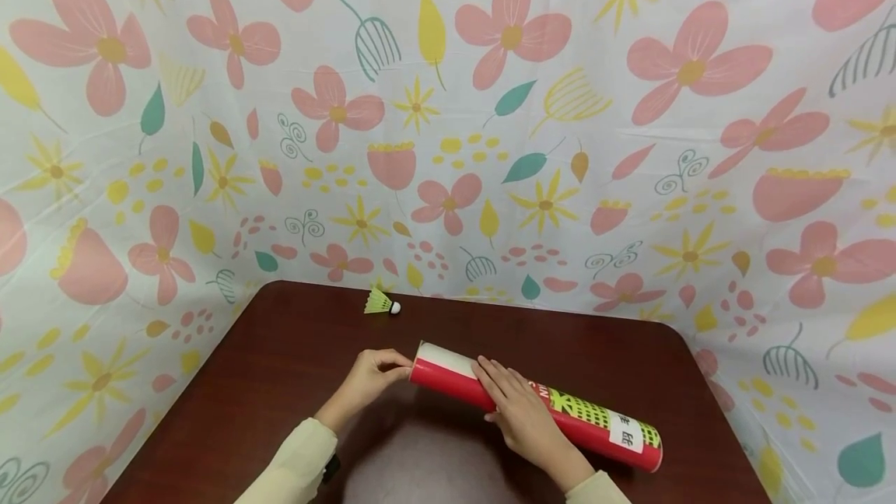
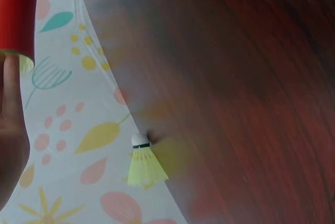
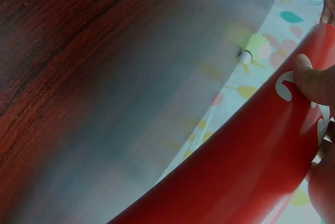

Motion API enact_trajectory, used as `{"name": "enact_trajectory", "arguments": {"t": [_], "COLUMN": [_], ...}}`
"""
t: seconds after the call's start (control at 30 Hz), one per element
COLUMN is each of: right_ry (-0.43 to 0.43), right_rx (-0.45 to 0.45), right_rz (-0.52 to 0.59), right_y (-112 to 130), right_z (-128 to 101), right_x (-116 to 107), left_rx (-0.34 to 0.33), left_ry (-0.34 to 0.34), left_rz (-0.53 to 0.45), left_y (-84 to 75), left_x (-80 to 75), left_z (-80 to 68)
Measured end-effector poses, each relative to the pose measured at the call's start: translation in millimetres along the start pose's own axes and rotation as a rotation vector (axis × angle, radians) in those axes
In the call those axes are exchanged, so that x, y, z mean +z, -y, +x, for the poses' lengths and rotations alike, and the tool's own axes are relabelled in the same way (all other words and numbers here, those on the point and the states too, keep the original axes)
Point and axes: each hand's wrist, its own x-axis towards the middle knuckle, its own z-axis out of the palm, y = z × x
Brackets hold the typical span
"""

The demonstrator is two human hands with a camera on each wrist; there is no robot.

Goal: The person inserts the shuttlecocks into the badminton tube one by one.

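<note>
A red shuttlecock tube [image 1: 455, 384] with a white strip and a green-and-black pattern lies slantwise above the table, its left end raised toward my left hand. My right hand [image 1: 514, 411] grips it around the middle, thumb on one side and fingers over the other. At the tube's left mouth is my left hand [image 1: 374, 376], its fingertips reaching into the opening; they are hidden there, and I cannot tell if they pinch anything. A yellow shuttlecock [image 1: 379, 302] with a white cork lies at the table's far edge, also showing in the left wrist view.
The dark reddish-brown table [image 1: 301, 333] has a glossy top that reflects light near the front. A white cloth [image 1: 448, 115] printed with flowers and leaves hangs right behind the table and along its sides.
</note>
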Motion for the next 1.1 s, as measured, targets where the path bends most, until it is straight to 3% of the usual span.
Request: {"name": "enact_trajectory", "arguments": {"t": [0.13,0.27,0.63,0.97,1.1], "right_ry": [-0.006,-0.017,-0.017,-0.016,-0.019], "right_rx": [-0.005,-0.01,-0.004,-0.006,-0.007], "right_rz": [-0.011,-0.024,-0.004,-0.01,-0.018], "right_y": [-1,-2,-2,-5,-7], "right_z": [-1,0,1,-1,-2], "right_x": [1,2,3,3,2], "left_rx": [0.011,0.007,-0.143,-0.229,-0.29], "left_ry": [0.014,-0.029,-0.258,-0.348,-0.383], "left_rz": [-0.008,0.01,0.084,0.199,0.195], "left_y": [12.6,35.7,73.2,101.2,109.5], "left_x": [-6.7,-14.2,-34.3,-45.1,-48.6], "left_z": [0.6,3.3,19.6,33.8,40.8]}}
